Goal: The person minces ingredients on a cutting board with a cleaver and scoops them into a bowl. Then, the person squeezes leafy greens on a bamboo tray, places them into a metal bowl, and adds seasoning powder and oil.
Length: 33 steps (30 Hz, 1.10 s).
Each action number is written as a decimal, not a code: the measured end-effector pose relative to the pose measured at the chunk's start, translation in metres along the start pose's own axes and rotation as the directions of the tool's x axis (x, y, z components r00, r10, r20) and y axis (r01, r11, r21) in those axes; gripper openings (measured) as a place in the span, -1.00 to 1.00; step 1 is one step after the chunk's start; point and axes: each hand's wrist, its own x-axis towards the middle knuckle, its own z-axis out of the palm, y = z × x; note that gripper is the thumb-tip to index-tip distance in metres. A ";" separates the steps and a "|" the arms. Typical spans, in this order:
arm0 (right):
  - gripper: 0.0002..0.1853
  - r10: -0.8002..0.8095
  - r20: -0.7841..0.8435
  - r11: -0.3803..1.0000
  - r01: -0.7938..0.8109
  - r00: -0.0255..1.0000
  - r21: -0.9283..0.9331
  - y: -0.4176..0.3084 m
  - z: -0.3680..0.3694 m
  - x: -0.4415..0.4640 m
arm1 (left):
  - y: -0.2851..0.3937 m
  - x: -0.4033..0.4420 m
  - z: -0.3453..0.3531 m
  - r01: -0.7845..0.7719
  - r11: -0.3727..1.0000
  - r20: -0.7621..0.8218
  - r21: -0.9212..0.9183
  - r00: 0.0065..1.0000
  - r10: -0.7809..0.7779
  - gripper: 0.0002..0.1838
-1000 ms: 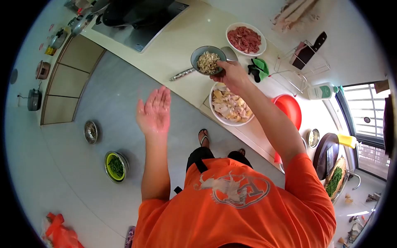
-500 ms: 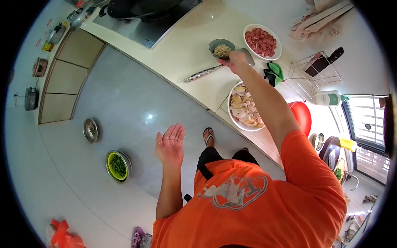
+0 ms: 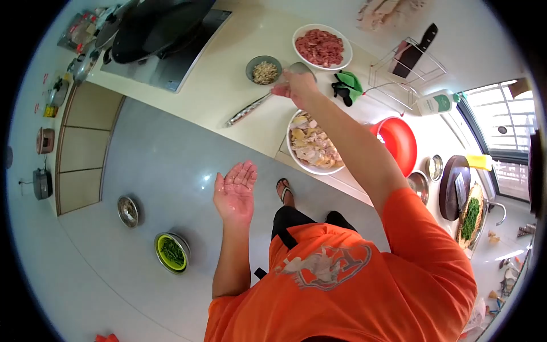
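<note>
My left hand point(image 3: 235, 194) is held palm up over the floor, fingers stretched out and nothing in it. My right hand point(image 3: 297, 90) hovers over the middle of a metal spatula point(image 3: 249, 110) on the counter; its fingers look slightly apart and somewhat blurred. Just beyond its fingertips stands a small grey bowl point(image 3: 250, 71) of chopped, pale pieces, perhaps garlic point(image 3: 265, 73). Behind it is a white bowl point(image 3: 348, 55) of sliced red meat point(image 3: 320, 48). Below my right wrist, a white bowl point(image 3: 292, 153) holds raw chicken pieces point(image 3: 313, 145), partly hidden by my forearm.
A black wok point(image 3: 154, 34) sits on the cooktop point(image 3: 174, 71) at the upper left. Right of my arm are a green cloth point(image 3: 349, 85), a wire rack with a cleaver point(image 3: 411, 57), and a red basin point(image 3: 401, 145). Bowls with greens point(image 3: 172, 252) stand on the floor.
My right hand has drawn back from the small grey bowl, leaving a gap. My left hand stays palm up. The view has shifted, showing more of the counter's sink end.
</note>
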 end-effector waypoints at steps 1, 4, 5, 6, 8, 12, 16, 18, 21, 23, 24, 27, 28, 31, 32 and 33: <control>-0.59 -0.036 0.054 0.999 0.036 0.998 0.007 -0.002 -0.011 -0.020 | -0.008 0.000 -0.004 0.023 1.000 0.060 0.005 0.998 -0.023 -0.35; -0.56 -0.016 0.164 1.000 0.015 0.986 0.006 -0.013 -0.053 -0.110 | -0.035 -0.001 0.002 0.112 0.993 0.174 0.044 0.978 -0.118 -0.35; -0.58 -0.012 0.206 1.000 0.014 0.979 -0.008 -0.015 -0.070 -0.142 | -0.046 -0.005 0.008 0.148 0.987 0.197 0.064 0.968 -0.157 -0.35; -0.59 -0.016 0.194 1.000 0.019 0.981 -0.016 -0.020 -0.087 -0.182 | -0.058 -0.013 0.022 0.180 0.980 0.201 0.087 0.960 -0.194 -0.37; -0.59 -0.019 0.076 1.000 0.021 0.997 -0.018 -0.006 -0.127 -0.240 | -0.084 -0.034 0.053 0.236 0.964 0.202 0.127 0.945 -0.258 -0.41; -0.62 -0.019 0.101 1.000 0.018 0.995 0.019 0.026 -0.240 -0.352 | -0.156 -0.063 0.074 0.305 0.932 0.333 0.195 0.873 -0.356 -0.41; -0.61 -0.107 -0.146 0.994 0.101 0.983 -0.049 0.057 -0.332 -0.456 | -0.247 -0.109 0.088 0.423 0.854 0.418 0.303 0.746 -0.518 -0.47; -0.63 -0.148 -0.234 0.988 0.155 0.961 0.013 0.082 -0.385 -0.496 | -0.304 -0.141 0.086 0.480 0.792 0.401 0.377 0.687 -0.607 -0.48; -0.68 -0.174 -0.364 0.945 0.260 0.915 0.201 0.127 -0.470 -0.553 | -0.390 -0.190 0.080 0.570 0.651 0.292 0.501 0.597 -0.747 -0.49; -0.71 -0.160 -0.469 0.912 0.312 0.868 0.267 0.146 -0.514 -0.592 | -0.447 -0.227 0.079 0.654 0.524 0.208 0.546 0.500 -0.841 -0.49; -0.71 -0.152 -0.521 0.898 0.338 0.840 0.283 0.157 -0.531 -0.613 | -0.470 -0.245 0.078 0.689 0.459 0.163 0.561 0.452 -0.877 -0.49; -0.73 -0.143 -0.662 0.853 0.431 0.736 0.295 0.183 -0.589 -0.674 | -0.537 -0.304 0.085 0.680 0.314 0.055 0.662 0.374 -0.926 -0.48; -0.72 -0.136 -0.698 0.840 0.456 0.703 0.295 0.189 -0.603 -0.692 | -0.552 -0.319 0.088 0.664 0.273 0.024 0.697 0.358 -0.933 -0.47; -0.72 -0.108 -0.790 0.795 0.529 0.604 0.296 0.203 -0.650 -0.737 | -0.602 -0.344 0.089 0.662 0.165 0.034 0.731 0.206 -0.978 -0.47; -0.72 -0.099 -0.808 0.774 0.555 0.581 0.305 0.207 -0.664 -0.748 | -0.619 -0.351 0.089 0.659 0.134 0.043 0.740 0.152 -0.987 -0.47; -0.73 -0.093 -0.824 0.753 0.580 0.559 0.309 0.211 -0.680 -0.757 | -0.636 -0.361 0.093 0.638 0.117 -0.006 0.761 0.187 -0.982 -0.47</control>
